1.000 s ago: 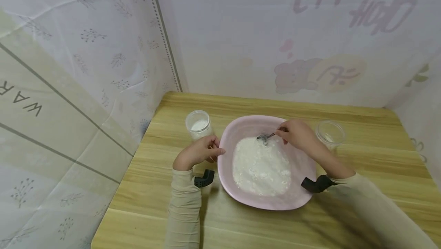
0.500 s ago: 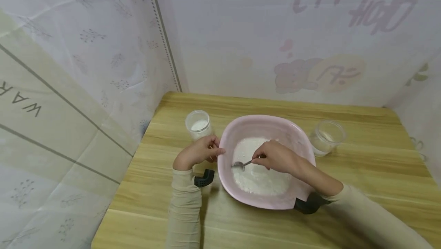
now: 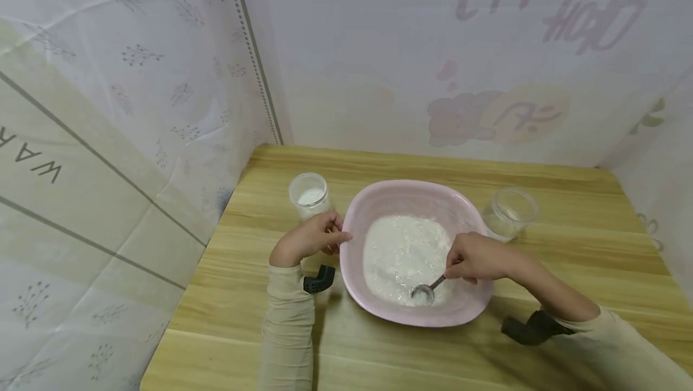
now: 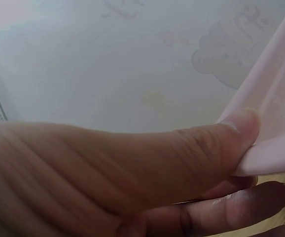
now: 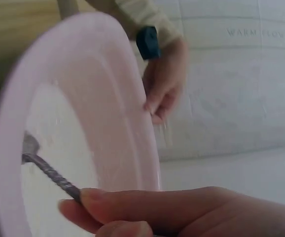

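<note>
A pink basin (image 3: 354,286) on the table holds a white, lumpy wet mixture (image 3: 403,252). The left hand (image 3: 308,239) grips the basin's left rim; in the left wrist view its thumb (image 4: 206,143) lies over the rim with fingers beneath. Over the basin's right side, the right hand (image 3: 479,257) pinches the handle of a metal spoon (image 3: 423,293). The spoon's bowl is in the mixture near the front of the basin. In the right wrist view, the spoon's twisted handle (image 5: 53,175) runs between thumb and fingertips.
A clear jar (image 3: 311,195) with white contents stands behind the left hand. Another clear container (image 3: 511,213) stands just right of the basin, with a little pale matter inside. The wooden table (image 3: 243,319) meets patterned wall sheets (image 3: 379,78) at the back and sides.
The right hand has swept the spoon from the back of the basin to its left side, then to the front right. The left hand stays on the rim.
</note>
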Motion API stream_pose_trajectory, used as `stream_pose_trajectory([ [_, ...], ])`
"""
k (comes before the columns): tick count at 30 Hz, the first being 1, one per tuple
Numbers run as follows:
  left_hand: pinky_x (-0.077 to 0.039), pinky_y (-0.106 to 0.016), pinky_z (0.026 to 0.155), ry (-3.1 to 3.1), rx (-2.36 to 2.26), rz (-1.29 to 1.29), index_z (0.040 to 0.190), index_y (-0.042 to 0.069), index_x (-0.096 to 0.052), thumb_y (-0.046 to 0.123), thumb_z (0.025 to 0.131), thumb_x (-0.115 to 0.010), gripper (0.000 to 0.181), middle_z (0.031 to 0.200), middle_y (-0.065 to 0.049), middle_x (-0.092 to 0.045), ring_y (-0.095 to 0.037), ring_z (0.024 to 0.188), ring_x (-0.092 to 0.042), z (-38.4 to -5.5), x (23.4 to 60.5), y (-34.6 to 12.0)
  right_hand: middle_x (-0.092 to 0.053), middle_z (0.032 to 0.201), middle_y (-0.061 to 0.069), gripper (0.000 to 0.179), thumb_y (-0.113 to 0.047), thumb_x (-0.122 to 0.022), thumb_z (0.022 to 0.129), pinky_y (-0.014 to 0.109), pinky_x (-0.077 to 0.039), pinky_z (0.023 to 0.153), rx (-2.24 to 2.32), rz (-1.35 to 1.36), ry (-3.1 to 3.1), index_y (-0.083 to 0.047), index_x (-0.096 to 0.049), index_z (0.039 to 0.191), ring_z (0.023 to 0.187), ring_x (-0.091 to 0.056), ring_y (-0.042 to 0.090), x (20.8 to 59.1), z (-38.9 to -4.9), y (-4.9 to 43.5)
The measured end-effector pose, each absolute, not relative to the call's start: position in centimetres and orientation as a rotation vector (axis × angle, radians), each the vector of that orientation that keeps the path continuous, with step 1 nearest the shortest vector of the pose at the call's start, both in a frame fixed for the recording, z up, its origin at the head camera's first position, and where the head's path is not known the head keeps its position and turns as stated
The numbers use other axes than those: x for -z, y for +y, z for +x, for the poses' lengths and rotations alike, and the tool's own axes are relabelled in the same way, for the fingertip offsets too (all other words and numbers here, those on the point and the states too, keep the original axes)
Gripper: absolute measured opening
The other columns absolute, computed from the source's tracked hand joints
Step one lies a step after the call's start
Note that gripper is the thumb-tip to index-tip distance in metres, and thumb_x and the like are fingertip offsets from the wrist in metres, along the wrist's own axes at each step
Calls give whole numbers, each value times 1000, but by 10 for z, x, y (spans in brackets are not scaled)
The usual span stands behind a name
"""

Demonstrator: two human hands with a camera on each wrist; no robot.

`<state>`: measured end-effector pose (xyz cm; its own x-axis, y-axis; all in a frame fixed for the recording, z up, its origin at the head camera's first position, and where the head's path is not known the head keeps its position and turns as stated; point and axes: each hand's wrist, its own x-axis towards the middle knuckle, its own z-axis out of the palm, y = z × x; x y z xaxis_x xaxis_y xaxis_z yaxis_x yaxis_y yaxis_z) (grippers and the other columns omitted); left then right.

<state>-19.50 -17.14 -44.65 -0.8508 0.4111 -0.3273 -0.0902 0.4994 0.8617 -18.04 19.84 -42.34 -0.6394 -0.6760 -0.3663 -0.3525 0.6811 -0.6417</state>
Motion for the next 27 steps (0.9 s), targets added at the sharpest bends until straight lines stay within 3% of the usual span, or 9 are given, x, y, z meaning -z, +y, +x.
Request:
stream_pose_trajectory([
  [4,-63,-51,81,2242,-1336,271,103,2,-59,20,102,-68,21,93,-9,-69,-25,81,-70,-196,448,-172,-46,46,-12,24,-13,-72,92,19,-31,48,670,-730,2331,-17,-76,69,44,-36,2,418,-187,219],
  [9,-63,-48,79,2246,-1335,277,104,2,-59,21,102,-68,21,93,-9,-68,-28,82,-71,-197,449,-172,-49,48,-8,29,-13,-68,95,22,-33,49,619,-623,2468,-16,-71,66,46,-36,6,414,-197,233],
  [15,-63,-50,81,2246,-1322,274,103,2,-59,22,102,-69,21,92,-8,-69,-25,81,-70,-199,447,-170,-52,53,-5,22,-18,-65,100,27,-40,53,612,-512,2625,-10,-76,82,50,-45,10,416,-213,233],
  [19,-63,-50,82,2251,-1323,282,103,3,-59,22,101,-69,22,92,-7,-69,-26,81,-71,-199,447,-167,-53,54,-4,26,-18,-63,102,29,-39,55,631,-462,2707,-8,-74,80,51,-45,12,420,-224,228],
  [23,-63,-50,81,2253,-1340,282,102,2,-59,22,101,-70,22,91,-8,-69,-31,83,-72,-196,448,-167,-54,54,-3,25,-16,-64,102,29,-41,58,658,-514,2770,-8,-74,80,52,-46,13,425,-232,215],
  [27,-63,-48,79,2250,-1361,273,101,1,-58,21,100,-70,23,90,-8,-68,-31,81,-72,-191,447,-169,-58,57,-4,19,-17,-64,102,28,-44,60,656,-559,2801,-9,-78,92,55,-51,12,430,-233,198],
])
